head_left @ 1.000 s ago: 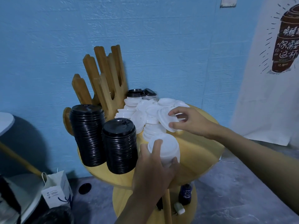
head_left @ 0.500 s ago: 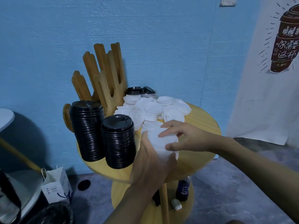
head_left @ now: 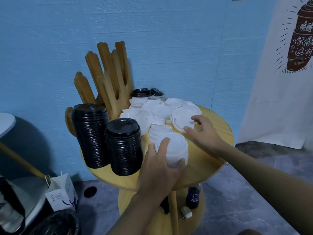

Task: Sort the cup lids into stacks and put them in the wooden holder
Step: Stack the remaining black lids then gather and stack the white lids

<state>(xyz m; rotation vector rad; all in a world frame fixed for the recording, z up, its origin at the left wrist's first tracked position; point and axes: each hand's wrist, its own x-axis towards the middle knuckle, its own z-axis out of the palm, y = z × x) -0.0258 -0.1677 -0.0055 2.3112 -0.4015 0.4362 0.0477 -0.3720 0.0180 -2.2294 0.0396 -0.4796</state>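
Moved: right hand (head_left: 201, 131) swung off the held stack, back to the loose white lids (head_left: 160, 112).
Right hand: fingers apart over one lid, nothing pinched yet.
Left hand (head_left: 160, 167): clamped round the white stack (head_left: 174, 150) by the surface's (head_left: 211, 160) front edge, likely steadying it for more.
Wooden holder (head_left: 110, 78): back-left edge, no lids seen inside.

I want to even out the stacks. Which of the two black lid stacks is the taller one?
The farther black stack, next to the wooden holder; its top rises above the nearer black stack.
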